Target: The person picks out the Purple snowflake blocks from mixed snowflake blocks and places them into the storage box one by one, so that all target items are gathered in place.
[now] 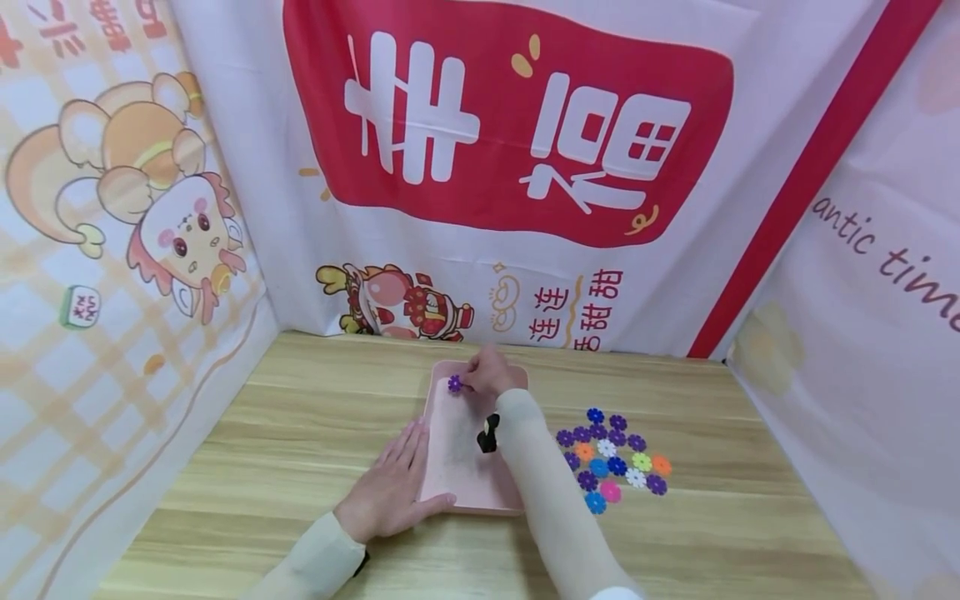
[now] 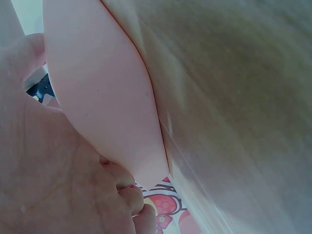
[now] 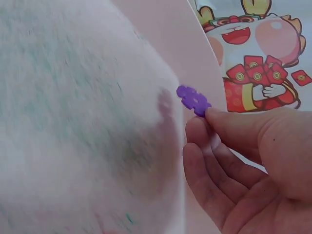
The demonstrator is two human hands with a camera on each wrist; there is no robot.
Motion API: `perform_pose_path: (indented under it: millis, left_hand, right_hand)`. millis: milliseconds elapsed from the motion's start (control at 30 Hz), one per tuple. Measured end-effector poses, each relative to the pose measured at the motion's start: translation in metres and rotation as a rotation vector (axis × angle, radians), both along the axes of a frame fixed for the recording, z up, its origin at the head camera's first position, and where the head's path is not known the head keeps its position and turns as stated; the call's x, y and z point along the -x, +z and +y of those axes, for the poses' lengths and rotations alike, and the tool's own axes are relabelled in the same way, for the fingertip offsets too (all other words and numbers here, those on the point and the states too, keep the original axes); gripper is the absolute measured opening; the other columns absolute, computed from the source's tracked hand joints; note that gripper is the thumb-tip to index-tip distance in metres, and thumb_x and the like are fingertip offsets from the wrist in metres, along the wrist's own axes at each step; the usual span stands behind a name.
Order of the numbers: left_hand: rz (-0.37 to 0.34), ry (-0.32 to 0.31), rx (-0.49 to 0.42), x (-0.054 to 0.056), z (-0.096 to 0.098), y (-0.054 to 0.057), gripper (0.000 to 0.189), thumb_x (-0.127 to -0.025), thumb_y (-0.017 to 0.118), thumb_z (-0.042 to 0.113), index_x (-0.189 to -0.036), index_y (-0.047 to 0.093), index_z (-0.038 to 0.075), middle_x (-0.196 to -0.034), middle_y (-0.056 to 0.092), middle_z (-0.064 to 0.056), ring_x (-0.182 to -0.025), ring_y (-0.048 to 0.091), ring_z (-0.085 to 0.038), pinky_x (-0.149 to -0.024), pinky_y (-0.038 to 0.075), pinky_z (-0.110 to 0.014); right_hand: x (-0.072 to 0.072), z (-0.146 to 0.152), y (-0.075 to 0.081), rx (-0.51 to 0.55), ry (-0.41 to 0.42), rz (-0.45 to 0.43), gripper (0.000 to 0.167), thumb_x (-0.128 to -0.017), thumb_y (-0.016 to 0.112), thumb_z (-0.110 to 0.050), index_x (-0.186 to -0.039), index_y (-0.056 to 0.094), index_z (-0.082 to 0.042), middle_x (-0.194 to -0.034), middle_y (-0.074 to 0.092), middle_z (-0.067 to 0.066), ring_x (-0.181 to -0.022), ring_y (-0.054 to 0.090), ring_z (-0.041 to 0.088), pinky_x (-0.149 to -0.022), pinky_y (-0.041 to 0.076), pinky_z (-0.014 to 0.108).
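Just below centre of the head view, my right hand (image 1: 489, 373) pinches the purple disc (image 1: 455, 383) only by its edge, so it could slip, while my left hand (image 1: 386, 492) rests straight-fingered against the pink tray (image 2: 107, 97).

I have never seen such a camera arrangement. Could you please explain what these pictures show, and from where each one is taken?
There is no machine, only a person's bare left hand and right hand. The wide picture looks down from the person's head; the two close ones look from the left and right wrists. On the wood-grain table lies a pink tray, and to its right are small flower-shaped discs in several colours. The left hand touches the tray's left side. The right hand pinches one purple disc above the tray.
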State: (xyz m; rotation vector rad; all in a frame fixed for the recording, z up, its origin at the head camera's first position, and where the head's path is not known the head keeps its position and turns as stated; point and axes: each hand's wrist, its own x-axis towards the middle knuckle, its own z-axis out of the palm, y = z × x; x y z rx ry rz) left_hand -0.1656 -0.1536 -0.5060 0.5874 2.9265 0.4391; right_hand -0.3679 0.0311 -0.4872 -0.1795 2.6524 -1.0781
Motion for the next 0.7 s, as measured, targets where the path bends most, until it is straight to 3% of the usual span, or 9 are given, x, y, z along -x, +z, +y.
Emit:
perform_pose_path:
  millis: [167, 367, 533, 700]
  left_hand:
    - [-0.009, 0.0, 0.013, 0.001, 0.002, 0.0, 0.108, -0.1, 0.051, 0.071, -0.166, 0.016, -0.007, -0.177, 0.011, -0.024, -0.165, 0.014, -0.039, -0.135, 0.02, -0.053]
    - [-0.023, -0.001, 0.004, 0.0, 0.004, 0.001, 0.109, -0.1, 0.05, 0.072, -0.166, 0.015, -0.006, -0.177, 0.011, -0.023, -0.166, 0.013, -0.039, -0.135, 0.021, -0.053]
    - [-0.013, 0.01, 0.002, 0.0, 0.003, 0.002, 0.109, -0.1, 0.051, 0.072, -0.166, 0.014, -0.006, -0.177, 0.01, -0.023, -0.165, 0.014, -0.039, -0.135, 0.021, -0.052]
    - [-0.024, 0.013, 0.007, -0.001, 0.003, 0.003, 0.11, -0.1, 0.05, 0.073, -0.167, 0.014, -0.006, -0.178, 0.009, -0.022, -0.166, 0.014, -0.039, -0.135, 0.021, -0.053]
  right_hand:
    - [-0.002, -0.007, -0.014, 0.098, -0.104, -0.048, 0.011, -0.096, 0.076, -0.01, -0.09, 0.082, -0.003, -0.081, 0.078, 0.008, -0.067, 0.064, 0.017, -0.059, 0.052, 0.025]
    - [-0.003, -0.011, -0.02, 0.074, -0.153, -0.017, 0.015, -0.093, 0.078, -0.006, -0.079, 0.082, -0.001, -0.076, 0.079, 0.011, -0.059, 0.061, 0.015, -0.052, 0.05, 0.025]
    - [-0.001, -0.013, -0.013, 0.035, -0.137, -0.056, 0.017, -0.093, 0.077, -0.005, -0.077, 0.081, -0.003, -0.068, 0.072, 0.006, -0.057, 0.057, 0.016, -0.052, 0.048, 0.026]
    - [-0.006, 0.0, 0.004, -0.077, -0.082, -0.077, 0.017, -0.093, 0.08, -0.016, -0.08, 0.076, -0.007, -0.075, 0.072, 0.006, -0.064, 0.059, 0.017, -0.064, 0.051, 0.032]
